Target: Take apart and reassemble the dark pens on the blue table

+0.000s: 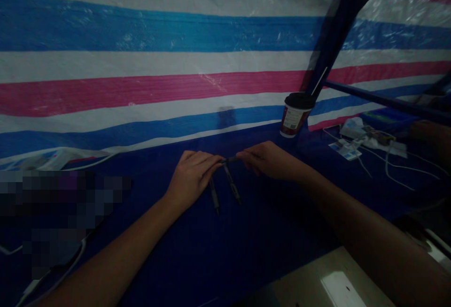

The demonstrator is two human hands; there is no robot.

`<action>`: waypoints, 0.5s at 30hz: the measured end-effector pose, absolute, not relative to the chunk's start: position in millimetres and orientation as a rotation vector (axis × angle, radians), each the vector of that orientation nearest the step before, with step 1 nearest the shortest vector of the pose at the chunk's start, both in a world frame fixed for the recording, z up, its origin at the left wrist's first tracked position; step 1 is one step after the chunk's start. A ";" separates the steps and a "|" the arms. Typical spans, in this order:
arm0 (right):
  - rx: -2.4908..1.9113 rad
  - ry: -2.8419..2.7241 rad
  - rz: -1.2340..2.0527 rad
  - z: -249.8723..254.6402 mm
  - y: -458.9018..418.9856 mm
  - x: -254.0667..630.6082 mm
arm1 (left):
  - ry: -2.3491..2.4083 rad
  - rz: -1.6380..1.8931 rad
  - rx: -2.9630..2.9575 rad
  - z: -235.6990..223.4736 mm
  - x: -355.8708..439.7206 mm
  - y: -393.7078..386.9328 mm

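Note:
My left hand (192,175) and my right hand (271,159) meet over a dark blue table (211,250), both closed in a pinch on a short dark pen-like piece (229,159) held level between them. Two dark pens lie on the cloth just below: one pen (213,195) under my left fingers, the other pen (232,185) slanting down to the right. The light is dim, so details of the held piece are hard to make out.
A paper cup (295,114) with a dark lid and a straw stands behind my right hand. White cables and small cards (352,149) lie at the right. A striped tarpaulin (158,63) forms the back wall. A dark blue frame bar (380,98) crosses the right.

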State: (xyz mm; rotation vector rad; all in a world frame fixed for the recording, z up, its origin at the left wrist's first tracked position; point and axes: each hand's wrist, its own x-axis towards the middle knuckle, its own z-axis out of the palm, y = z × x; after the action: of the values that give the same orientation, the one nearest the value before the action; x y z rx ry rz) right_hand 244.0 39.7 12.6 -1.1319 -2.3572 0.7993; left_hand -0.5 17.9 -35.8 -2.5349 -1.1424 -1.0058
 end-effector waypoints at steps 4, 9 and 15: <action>-1.091 -2.372 0.726 12.1 38.2 244.5 | -1.092 -0.950 -2.520 -32.3 -1.0 18.2; -1.005 -2.475 0.573 10.4 38.2 243.7 | -1.027 -0.892 -2.536 -30.8 -3.0 18.9; -1.021 -2.366 1.192 14.3 40.0 249.8 | -0.884 -0.854 -2.487 -22.9 -2.0 16.0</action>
State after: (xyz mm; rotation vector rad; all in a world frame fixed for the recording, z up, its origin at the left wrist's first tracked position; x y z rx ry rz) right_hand 249.8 40.0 14.3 -1.0208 -2.3663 1.1920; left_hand -2.0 16.0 -22.9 -2.4869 -0.8844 -0.8537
